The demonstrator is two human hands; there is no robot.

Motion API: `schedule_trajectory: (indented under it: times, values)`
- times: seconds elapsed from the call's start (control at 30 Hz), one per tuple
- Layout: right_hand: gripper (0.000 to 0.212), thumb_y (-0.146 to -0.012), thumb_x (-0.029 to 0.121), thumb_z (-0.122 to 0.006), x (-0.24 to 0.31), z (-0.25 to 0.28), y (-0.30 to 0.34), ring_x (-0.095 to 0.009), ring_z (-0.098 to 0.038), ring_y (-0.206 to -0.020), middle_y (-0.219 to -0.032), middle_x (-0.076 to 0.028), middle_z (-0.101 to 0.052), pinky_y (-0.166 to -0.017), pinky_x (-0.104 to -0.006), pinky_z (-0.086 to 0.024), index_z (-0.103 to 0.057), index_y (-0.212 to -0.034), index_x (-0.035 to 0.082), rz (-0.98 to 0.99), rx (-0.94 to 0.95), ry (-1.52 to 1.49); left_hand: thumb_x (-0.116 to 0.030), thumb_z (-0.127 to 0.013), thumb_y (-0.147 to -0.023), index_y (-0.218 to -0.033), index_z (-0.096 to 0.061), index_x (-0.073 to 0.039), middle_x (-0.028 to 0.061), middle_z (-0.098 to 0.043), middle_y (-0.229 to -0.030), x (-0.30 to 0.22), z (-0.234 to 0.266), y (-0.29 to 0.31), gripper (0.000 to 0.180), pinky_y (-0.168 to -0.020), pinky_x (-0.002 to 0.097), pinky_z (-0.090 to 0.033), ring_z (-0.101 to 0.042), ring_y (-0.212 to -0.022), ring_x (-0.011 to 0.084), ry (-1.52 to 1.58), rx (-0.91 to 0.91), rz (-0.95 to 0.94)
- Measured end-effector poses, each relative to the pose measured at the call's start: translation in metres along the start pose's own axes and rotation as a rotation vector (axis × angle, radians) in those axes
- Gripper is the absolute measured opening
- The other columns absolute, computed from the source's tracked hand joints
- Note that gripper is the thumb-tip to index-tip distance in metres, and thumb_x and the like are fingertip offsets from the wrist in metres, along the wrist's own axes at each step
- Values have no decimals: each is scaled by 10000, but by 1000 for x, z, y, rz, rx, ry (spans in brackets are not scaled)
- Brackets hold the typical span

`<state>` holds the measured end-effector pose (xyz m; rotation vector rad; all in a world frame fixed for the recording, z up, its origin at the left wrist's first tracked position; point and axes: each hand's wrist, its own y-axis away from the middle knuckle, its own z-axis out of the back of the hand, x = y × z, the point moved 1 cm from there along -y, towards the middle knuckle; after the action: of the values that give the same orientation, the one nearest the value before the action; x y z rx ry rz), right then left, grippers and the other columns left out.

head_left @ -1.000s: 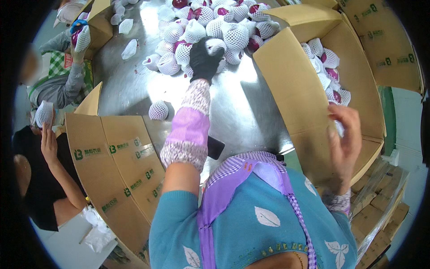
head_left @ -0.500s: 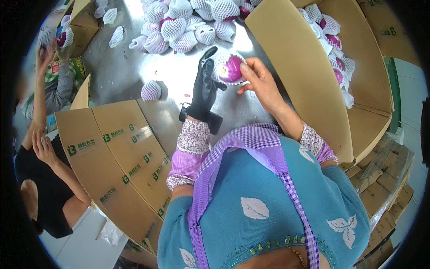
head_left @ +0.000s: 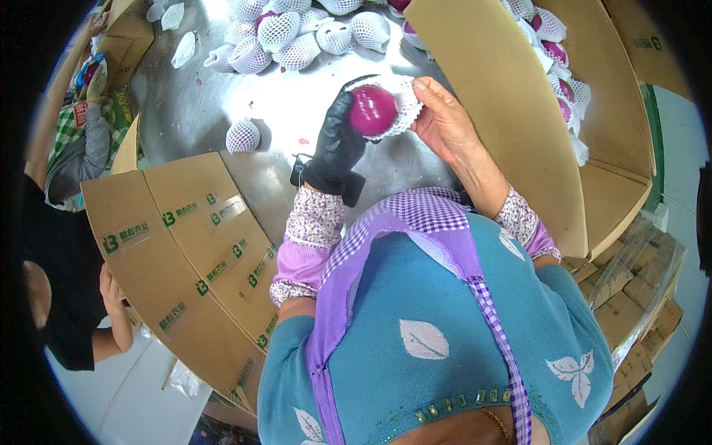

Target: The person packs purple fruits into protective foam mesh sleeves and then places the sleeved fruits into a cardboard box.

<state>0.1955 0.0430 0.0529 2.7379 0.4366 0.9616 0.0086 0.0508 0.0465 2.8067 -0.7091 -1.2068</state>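
Note:
My left hand (head_left: 338, 137), in a black glove, grips a smooth, round purple fruit (head_left: 373, 111) above the metal table. A white foam net sleeve (head_left: 406, 105) lies open around the fruit's right side and lower edge. My bare right hand (head_left: 448, 122) pinches the rim of this sleeve between thumb and fingers. On the table, left of my gloved hand, sits a single net-wrapped piece (head_left: 242, 136). Farther back is a pile of similar net-wrapped fruit (head_left: 297, 50), with purple skin showing on some.
An upright cardboard box (head_left: 498, 111) at my right holds several net-wrapped fruits (head_left: 561, 89). Another carton (head_left: 178, 245) stands at the lower left against the metal table (head_left: 185, 111). At the far left, co-workers' arms (head_left: 93, 144) reach around a further box (head_left: 127, 43).
The fruit has been turned and now shows more bare purple skin. My right hand has shifted from the fruit's side to the sleeve's rim. A co-worker's raised hand at the left has dropped.

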Motion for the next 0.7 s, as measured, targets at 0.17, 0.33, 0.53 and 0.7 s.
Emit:
schedule_trajectory:
  times: [0.17,0.33,0.53,0.7]
  values:
    - [145,-1039,179,-545,1,-3,-1,-133,-640,-979,-1071,-35,-654,-922,-328,-539,-592,-1098,54,-70,-94,-170,-593,-396,-999,-1415,-468,-99,140,-540,-1397,9,2,4,650,-1056,515,-456,-536,-1285,310,638,8,176]
    - [385,-948,217,-675,12,-16,4,-178,-582,-1183,-1251,-65,-599,-999,-359,-486,-551,-1292,98,196,49,423,-651,-354,-992,-1410,-464,-115,135,-557,-1362,12,-1,1,688,-1037,518,-473,-550,-1261,302,672,-95,195]
    - [743,-709,304,-885,8,-42,15,-222,-534,-1261,-1313,-97,-578,-1084,-379,-400,-542,-1332,88,533,94,1348,-378,-366,-1096,-1338,-509,-40,118,-616,-1211,10,-21,6,439,-854,306,-555,-639,-1026,163,-270,-218,-127]
    - [590,-916,443,-694,10,-19,6,-207,-552,-1251,-1328,-81,-582,-1056,-388,-437,-519,-1349,82,73,45,541,-224,-427,-1082,-1306,-514,5,121,-621,-1221,5,-4,10,332,-736,249,-556,-630,-1017,133,-642,-157,-134]
